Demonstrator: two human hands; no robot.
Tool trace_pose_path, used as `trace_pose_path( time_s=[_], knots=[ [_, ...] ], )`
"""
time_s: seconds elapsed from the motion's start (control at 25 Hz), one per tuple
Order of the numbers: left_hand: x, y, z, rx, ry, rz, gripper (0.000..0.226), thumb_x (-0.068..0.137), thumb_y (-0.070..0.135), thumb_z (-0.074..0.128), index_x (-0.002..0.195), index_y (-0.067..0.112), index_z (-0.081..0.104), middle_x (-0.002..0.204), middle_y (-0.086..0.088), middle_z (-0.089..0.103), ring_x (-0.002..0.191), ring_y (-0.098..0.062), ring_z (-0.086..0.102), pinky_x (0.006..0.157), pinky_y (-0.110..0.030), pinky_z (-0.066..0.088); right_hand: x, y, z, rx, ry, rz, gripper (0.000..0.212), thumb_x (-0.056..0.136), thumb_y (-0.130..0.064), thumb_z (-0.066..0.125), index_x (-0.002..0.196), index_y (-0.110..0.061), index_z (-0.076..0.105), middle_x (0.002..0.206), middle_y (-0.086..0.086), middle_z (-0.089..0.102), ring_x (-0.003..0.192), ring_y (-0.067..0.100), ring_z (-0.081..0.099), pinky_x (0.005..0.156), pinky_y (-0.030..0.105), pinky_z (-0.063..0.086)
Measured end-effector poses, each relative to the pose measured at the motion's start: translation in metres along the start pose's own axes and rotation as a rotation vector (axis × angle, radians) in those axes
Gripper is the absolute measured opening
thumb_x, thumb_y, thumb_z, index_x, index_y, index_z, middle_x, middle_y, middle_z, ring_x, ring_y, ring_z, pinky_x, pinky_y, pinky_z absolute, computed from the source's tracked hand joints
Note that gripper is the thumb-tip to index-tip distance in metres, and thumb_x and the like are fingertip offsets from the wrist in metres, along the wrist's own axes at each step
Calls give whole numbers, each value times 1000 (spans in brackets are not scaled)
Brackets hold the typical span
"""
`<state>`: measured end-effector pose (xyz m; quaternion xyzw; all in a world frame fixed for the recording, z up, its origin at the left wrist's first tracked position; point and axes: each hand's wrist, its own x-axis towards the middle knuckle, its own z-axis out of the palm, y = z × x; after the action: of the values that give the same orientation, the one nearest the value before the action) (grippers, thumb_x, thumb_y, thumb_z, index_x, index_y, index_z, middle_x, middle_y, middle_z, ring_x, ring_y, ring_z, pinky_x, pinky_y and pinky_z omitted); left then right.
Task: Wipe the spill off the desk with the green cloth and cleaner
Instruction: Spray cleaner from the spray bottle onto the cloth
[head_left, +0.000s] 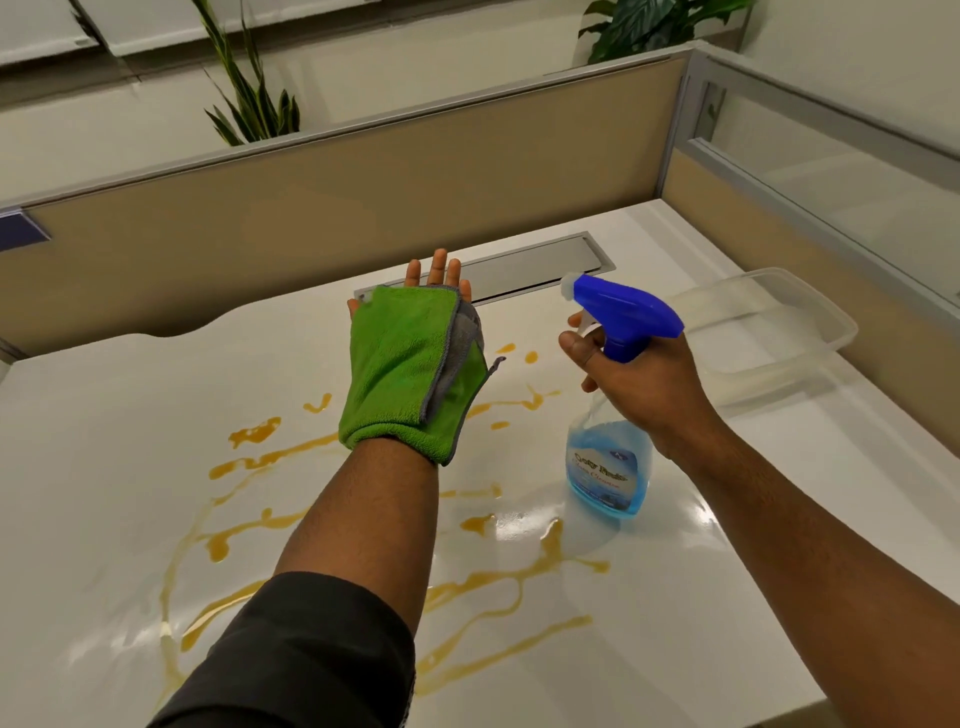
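Right now my left hand (410, 332) is raised above the desk (104, 405) with the palm up and the fingers spread flat, and the folded green cloth (400, 369) lies draped over the palm and wrist. The fingers do not close on it; it just rests there. I hold it this way, I think, so that its broad face is offered to the nozzle and the cleaner lands on the cloth.

My right hand (639, 384) is wrapped around the neck of the spray bottle (608, 467), with a finger on the trigger under the blue spray head (628, 317). The nozzle points left toward the cloth, just beside it. The bottle hangs clear of the desk, its blue liquid low in the body.

Below both hands, the orange-brown spill (498, 577) runs in streaks and puddles across the white desk, from under the cloth down to the near edge, not yet wiped. A clear plastic container (810, 332) sits well off to the right, away from the mess. A metal cable tray (519, 270) runs along the back.
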<state>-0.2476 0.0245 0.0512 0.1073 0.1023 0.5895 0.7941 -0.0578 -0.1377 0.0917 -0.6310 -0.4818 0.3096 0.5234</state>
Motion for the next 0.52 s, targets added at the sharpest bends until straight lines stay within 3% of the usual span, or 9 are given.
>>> trace_pose_path(
  time_s=[0.2,0.36,0.44,0.52],
  knots=[
    [6,-24,-4,-5,38,-34,91,83,79,17,137,10,43,143,-21,46,131,-39,44,110,-51,30,6,14,-52,-24,203,23,33,80,-36,73,104,-17,62,80,0,70,63,4,68,61,13,53],
    [20,-41,-19,30,76,-45,92,82,81,20,134,11,48,133,-24,58,123,-41,56,98,-55,43,14,28,-105,-75,361,23,31,77,-38,76,98,-21,62,82,-1,71,69,11,72,72,27,59],
    [23,-50,-23,33,74,-66,95,79,84,22,136,11,47,132,-24,59,123,-41,56,102,-55,41,18,36,-132,-121,435,23,24,77,-39,77,87,-26,60,77,-4,69,74,14,72,81,36,59],
    [28,-55,-26,26,29,-88,96,76,84,32,138,11,44,135,-23,56,126,-41,53,106,-56,37,23,45,-157,-160,525,20,26,77,-39,77,89,-23,61,78,-3,69,78,15,72,84,39,58]
  ],
)
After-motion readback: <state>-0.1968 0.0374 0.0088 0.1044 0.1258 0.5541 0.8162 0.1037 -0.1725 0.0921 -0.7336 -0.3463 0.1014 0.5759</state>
